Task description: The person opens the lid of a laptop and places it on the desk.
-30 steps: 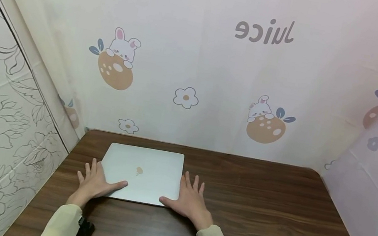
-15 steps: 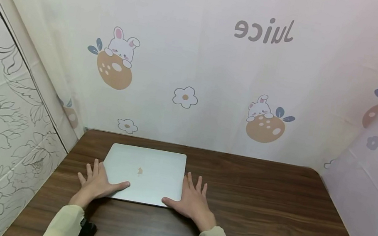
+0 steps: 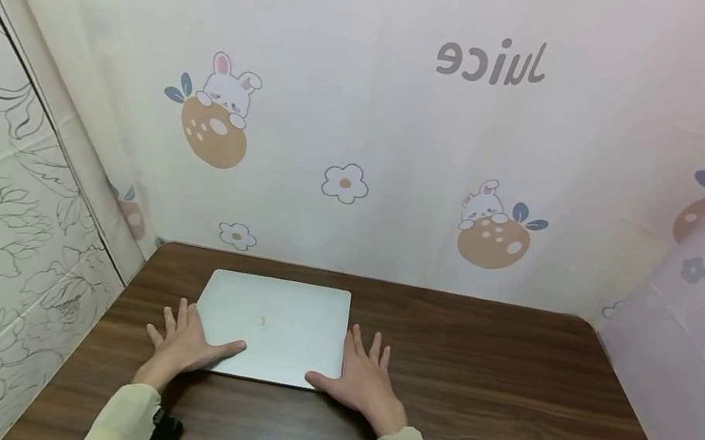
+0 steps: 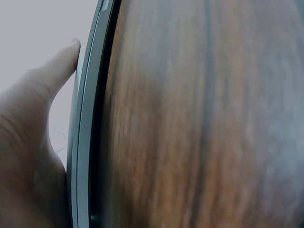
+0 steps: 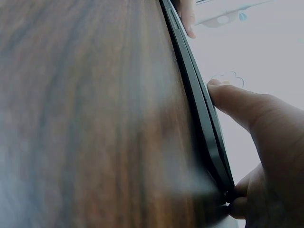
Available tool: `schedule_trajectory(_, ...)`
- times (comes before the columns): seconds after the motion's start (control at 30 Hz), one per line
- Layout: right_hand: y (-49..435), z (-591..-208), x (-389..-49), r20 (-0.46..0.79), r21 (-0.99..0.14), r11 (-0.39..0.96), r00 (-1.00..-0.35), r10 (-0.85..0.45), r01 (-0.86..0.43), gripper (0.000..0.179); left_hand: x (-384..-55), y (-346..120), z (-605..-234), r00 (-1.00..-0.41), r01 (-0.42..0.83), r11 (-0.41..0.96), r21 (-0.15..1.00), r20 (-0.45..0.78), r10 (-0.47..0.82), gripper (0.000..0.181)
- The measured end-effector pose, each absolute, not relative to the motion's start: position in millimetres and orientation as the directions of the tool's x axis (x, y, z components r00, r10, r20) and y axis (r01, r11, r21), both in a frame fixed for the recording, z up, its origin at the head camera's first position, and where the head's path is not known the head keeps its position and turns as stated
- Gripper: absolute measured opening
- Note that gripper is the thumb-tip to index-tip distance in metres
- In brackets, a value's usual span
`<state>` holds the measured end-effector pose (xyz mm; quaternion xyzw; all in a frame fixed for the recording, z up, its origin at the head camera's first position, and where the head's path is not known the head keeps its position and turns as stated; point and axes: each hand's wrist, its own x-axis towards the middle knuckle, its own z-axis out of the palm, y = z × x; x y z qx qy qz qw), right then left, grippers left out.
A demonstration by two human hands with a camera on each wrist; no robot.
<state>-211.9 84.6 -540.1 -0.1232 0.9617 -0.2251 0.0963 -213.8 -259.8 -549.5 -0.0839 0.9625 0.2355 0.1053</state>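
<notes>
A closed silver laptop [image 3: 281, 302] lies flat on the brown wooden table, left of the middle in the head view, with a small orange-toned mark on its lid. At its left side my left hand [image 3: 183, 344] has its thumb laid on the lid near the front and its other fingers spread straight along the side edge. My right hand [image 3: 364, 379] mirrors this at the right side, thumb on the lid's front corner, fingers extended. Both wrist views show the laptop's dark front edge [image 4: 84, 128] with a thumb [image 5: 240, 102] resting on top.
The wooden table [image 3: 490, 402] reaches well to the right of the laptop and in front of it. A pale printed curtain [image 3: 371, 113] hangs behind the table's back edge. More printed cloth hangs on both sides. Black wrist cameras [image 3: 166, 431] sit below each hand.
The laptop has slid a little to the right, and both hands have moved along with it. Their finger positions look the same.
</notes>
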Motion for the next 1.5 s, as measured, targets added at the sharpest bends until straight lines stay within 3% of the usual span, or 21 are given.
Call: schedule_trajectory(1.5, 127, -532, -202, -0.167, -0.47, 0.871, -0.954, -0.248, -0.145, 0.109, -208, -210, -547, -0.963, -0.224, 0.855, 0.468, -0.24, -0.121, 0.155)
